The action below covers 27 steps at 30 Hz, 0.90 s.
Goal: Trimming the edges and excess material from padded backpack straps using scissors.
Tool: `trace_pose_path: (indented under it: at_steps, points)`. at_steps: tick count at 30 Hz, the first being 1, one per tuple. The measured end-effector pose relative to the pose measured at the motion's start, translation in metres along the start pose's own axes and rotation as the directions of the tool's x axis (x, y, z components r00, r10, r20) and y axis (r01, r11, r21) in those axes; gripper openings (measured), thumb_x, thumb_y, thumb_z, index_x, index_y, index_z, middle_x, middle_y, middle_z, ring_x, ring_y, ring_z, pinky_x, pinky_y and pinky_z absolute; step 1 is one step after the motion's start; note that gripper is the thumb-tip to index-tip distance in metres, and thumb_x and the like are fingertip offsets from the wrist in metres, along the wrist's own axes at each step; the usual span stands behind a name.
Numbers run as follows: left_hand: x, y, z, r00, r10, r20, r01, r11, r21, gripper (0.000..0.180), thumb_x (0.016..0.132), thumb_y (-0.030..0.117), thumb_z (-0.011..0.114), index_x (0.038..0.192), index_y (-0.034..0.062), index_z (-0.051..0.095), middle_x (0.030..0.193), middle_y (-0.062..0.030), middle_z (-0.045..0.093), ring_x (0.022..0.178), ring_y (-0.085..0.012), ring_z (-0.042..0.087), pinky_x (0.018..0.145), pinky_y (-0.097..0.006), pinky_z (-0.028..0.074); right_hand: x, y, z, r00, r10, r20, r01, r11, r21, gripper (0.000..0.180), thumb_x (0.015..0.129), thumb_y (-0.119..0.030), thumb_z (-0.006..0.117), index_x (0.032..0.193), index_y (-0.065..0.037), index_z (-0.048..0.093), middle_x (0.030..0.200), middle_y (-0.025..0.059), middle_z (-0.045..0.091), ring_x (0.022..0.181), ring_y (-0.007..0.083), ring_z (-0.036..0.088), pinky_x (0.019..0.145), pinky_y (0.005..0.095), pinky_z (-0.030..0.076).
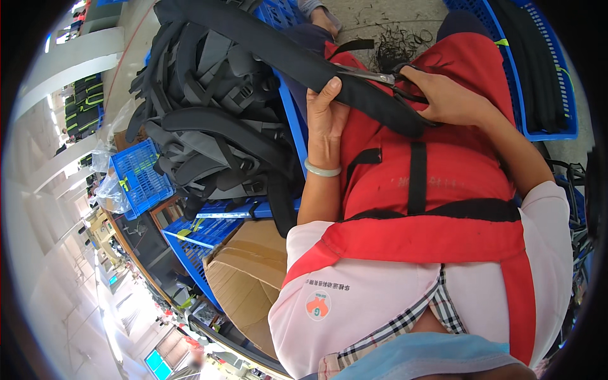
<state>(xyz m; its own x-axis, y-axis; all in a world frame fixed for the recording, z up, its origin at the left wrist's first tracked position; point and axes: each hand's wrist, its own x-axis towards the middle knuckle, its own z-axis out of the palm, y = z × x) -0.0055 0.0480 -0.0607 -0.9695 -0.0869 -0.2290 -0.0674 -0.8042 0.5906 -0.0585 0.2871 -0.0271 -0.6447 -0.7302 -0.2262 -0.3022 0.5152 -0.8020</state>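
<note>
Left fingers (327, 92) are pinching the strap (288, 60), right fingers (415, 77) are gripping scissors (379, 77), seemingly trimming; any next snip is needing a steady hold

At twelve o'clock we see a padded strap (288, 60) of smooth, matt cloth; at one, scissors (379, 77) with shiny metal. Our apron (484, 180), at three, is soft, matt cloth. At nine we find a crate (144, 177) of smooth plastic and a glossy, crinkled plastic bag (113, 193). The box (253, 269) at seven is matt cardboard.
</note>
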Motion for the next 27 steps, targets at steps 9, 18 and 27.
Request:
trace_pose_path:
  at_steps: [9, 18, 27]
  points:
    - [0.003, -0.004, -0.010, 0.999, 0.009, 0.051, -0.012, 0.998, 0.062, 0.031, 0.079, -0.001, 0.070, 0.107, 0.0057, 0.061, 0.104, -0.0075, 0.066, 0.098, -0.0238, 0.063, 0.093, -0.041, 0.051, 0.001, -0.006, 0.004, 0.997, 0.072, 0.013, -0.071, 0.997, -0.025, 0.068, 0.076, -0.021, 0.072, 0.129, 0.003, 0.038, 0.102, 0.0270, 0.059, 0.094, 0.0410, 0.059, 0.077, 0.0441, 0.047]
    - [-0.001, -0.005, -0.007, 0.998, 0.037, 0.057, -0.042, 0.995, 0.093, 0.029, 0.079, -0.003, 0.069, 0.106, 0.0058, 0.061, 0.101, -0.0075, 0.066, 0.095, -0.0223, 0.064, 0.091, -0.039, 0.052, 0.010, -0.006, 0.015, 0.997, -0.014, -0.080, 0.006, 0.995, -0.098, 0.061, 0.074, -0.017, 0.072, 0.124, 0.001, 0.041, 0.101, 0.0275, 0.060, 0.095, 0.0442, 0.058, 0.077, 0.0464, 0.047]
    - [-0.002, -0.004, 0.004, 1.000, 0.012, 0.019, -0.013, 0.998, 0.061, 0.027, 0.078, -0.005, 0.070, 0.102, 0.0044, 0.062, 0.095, -0.0077, 0.067, 0.088, -0.0217, 0.066, 0.086, -0.037, 0.055, 0.016, 0.006, 0.036, 0.965, -0.090, -0.248, 0.063, 0.991, -0.115, 0.041, 0.081, -0.022, 0.068, 0.109, 0.000, 0.048, 0.080, 0.0247, 0.062, 0.078, 0.0431, 0.061, 0.065, 0.0474, 0.047]
